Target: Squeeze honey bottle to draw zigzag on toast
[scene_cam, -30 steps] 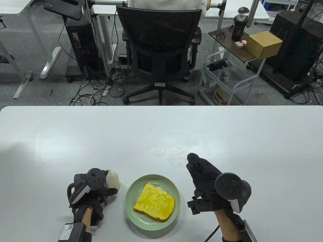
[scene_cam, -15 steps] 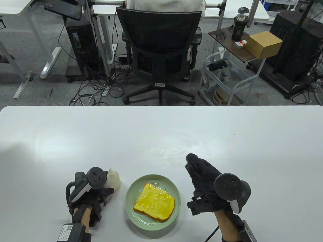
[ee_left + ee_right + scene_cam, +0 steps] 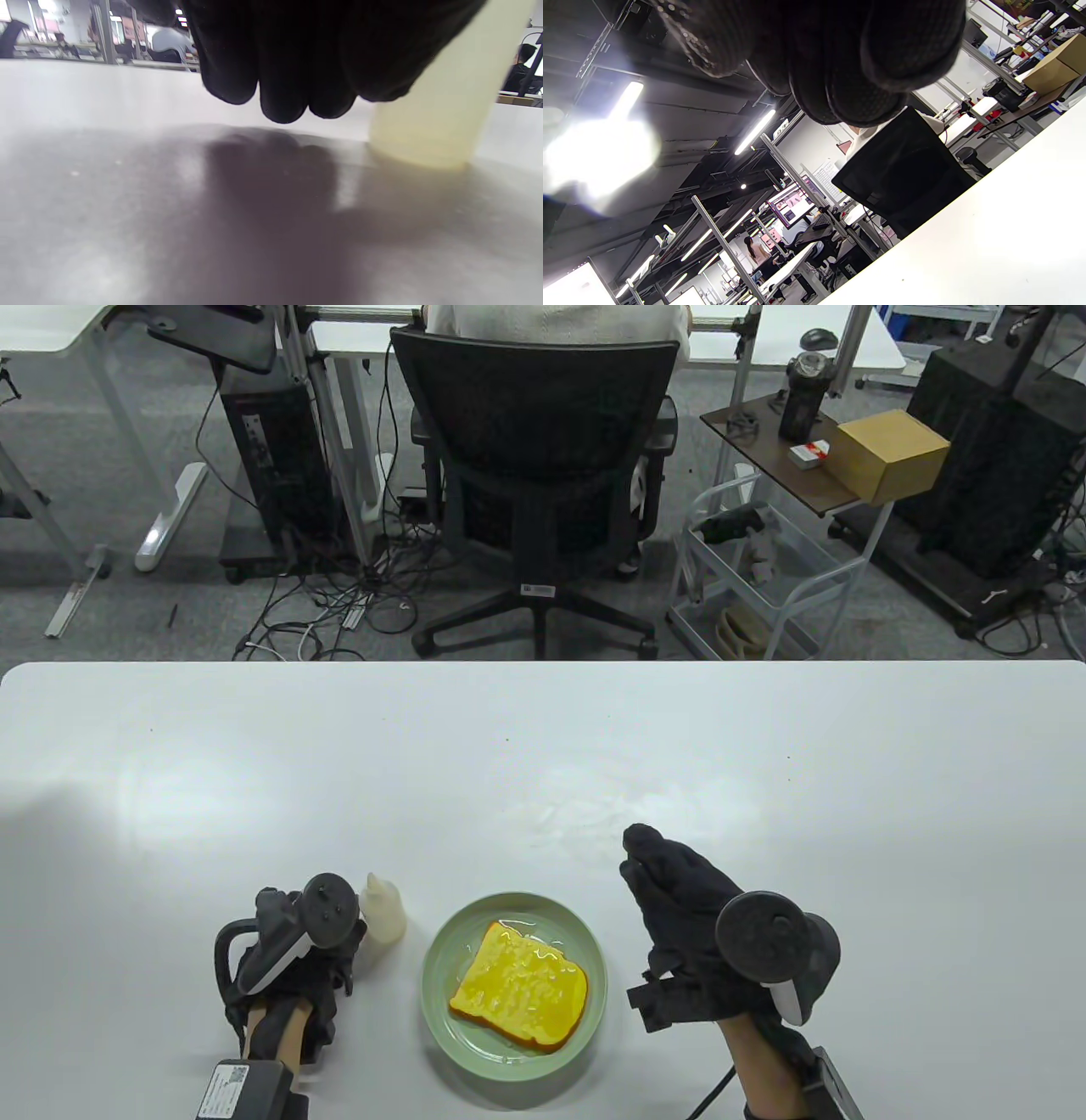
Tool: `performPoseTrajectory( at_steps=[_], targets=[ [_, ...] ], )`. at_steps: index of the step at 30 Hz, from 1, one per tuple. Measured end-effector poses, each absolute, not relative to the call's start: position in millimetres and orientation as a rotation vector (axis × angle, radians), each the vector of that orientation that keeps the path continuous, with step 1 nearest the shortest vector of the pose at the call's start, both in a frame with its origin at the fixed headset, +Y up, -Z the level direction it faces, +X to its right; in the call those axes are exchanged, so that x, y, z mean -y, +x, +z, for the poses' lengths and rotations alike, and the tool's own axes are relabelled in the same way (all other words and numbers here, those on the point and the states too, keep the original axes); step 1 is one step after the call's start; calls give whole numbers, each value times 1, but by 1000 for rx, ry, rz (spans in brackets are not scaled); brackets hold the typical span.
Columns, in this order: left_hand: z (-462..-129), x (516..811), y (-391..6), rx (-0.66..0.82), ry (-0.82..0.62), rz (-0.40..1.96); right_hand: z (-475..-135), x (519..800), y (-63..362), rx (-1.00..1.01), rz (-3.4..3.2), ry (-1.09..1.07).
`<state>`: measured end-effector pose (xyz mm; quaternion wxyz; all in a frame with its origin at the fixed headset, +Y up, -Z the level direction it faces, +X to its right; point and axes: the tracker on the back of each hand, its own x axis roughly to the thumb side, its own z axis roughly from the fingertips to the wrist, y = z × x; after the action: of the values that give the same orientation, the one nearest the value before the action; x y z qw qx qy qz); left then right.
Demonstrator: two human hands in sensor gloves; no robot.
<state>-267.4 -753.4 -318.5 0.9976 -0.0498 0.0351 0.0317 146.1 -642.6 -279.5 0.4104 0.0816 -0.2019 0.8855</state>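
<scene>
The pale honey bottle (image 3: 382, 909) stands upright on the white table, just left of the green plate (image 3: 439, 943). On the plate lies the toast (image 3: 519, 986), yellow and glossy with honey. My left hand (image 3: 338, 960) sits just left of and behind the bottle, its tracker hiding the fingers from above. In the left wrist view the fingers (image 3: 282, 97) hang curled above the table beside the bottle (image 3: 441, 106), not wrapped around it. My right hand (image 3: 670, 882) is empty to the right of the plate, fingers stretched out together.
The table's far edge (image 3: 543, 665) runs across the middle of the table view. Beyond it stand a black office chair (image 3: 534, 466), a small wire cart (image 3: 764, 577) and a side table with a cardboard box (image 3: 891, 453).
My left hand has let go of the bottle and drawn back toward me and to the left. The bottle stays standing. The right hand has barely moved.
</scene>
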Motion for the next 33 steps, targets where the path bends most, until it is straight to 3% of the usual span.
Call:
performPoseTrajectory(
  at_steps=[9, 14, 33],
  targets=[
    [-317, 740, -276, -118, -159, 72, -284, 650, 148, 491, 2355, 116],
    [-315, 728, -277, -96, -246, 97, -294, 668, 147, 350, 2622, -11],
    [-310, 712, -283, -12, -187, 196, -324, 728, 157, 208, 2888, -223]
  ],
)
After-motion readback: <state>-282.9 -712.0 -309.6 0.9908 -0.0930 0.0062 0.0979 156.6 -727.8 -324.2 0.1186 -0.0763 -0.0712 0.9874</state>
